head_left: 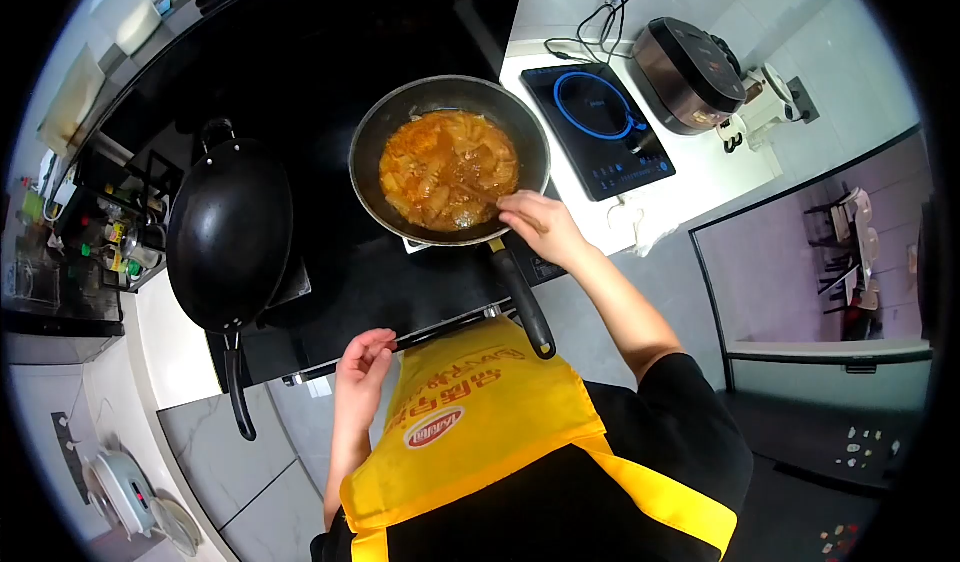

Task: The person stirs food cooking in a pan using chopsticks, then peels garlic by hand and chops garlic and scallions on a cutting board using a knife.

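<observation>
My right hand (535,224) is closed around a slim brown wooden utensil (484,195), whose lower end dips into the food; its tip is hidden, so its exact kind is unclear. Chunky pieces in orange-brown sauce (440,172) lie in a deep dark frying pan (372,127) on the stove. The pan's black handle (522,302) points toward me, below my right hand, which does not grip it. My left hand (366,357) hangs at the stove's front edge beside my yellow apron (480,412), fingers loosely extended and holding nothing.
A black wok (232,232) stands on the left of the black stove (335,302), its handle toward me. At right are an induction cooker (600,127) and a rice cooker (688,74), with cables behind. Bottles (125,237) stand on a rack at far left.
</observation>
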Tool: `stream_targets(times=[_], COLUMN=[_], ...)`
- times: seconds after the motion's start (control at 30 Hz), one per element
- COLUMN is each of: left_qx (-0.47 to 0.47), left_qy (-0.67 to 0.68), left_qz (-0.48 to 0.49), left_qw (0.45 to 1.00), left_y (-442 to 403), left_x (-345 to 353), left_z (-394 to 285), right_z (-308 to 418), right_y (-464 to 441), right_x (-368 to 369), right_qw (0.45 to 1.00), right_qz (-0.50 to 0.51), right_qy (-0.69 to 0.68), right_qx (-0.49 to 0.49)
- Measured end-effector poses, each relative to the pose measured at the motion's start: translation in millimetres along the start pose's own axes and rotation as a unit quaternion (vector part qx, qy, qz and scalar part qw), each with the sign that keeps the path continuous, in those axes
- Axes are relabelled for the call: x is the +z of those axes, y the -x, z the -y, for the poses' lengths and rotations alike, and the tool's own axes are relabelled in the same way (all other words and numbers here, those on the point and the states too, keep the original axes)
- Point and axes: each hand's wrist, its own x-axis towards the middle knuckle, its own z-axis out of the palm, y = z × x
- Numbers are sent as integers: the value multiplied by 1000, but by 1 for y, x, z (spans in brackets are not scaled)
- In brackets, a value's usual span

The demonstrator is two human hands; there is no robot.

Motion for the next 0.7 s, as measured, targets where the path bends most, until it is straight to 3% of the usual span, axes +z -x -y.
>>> stream_targets(times=[0.07, 0.23, 0.37, 0.7], left_qx=[-4, -2, -5, 3], left_qy=[-1, 7, 5, -2], left_qz=[-2, -15, -11, 5], left_qw=[1000, 1000, 1000, 1000], left_y=[2, 4, 3, -2], left_x=[-1, -1, -1, 4], left_z=[2, 3, 5, 2], right_z=[1, 31, 49, 44], right_y=[5, 4, 3, 7], right_x=[-6, -43, -73, -68], right_qw=[998, 993, 994, 997], right_qz=[43, -69, -104, -61], right_qy=[11, -81, -21, -39], right_qx=[-48, 46, 22, -21])
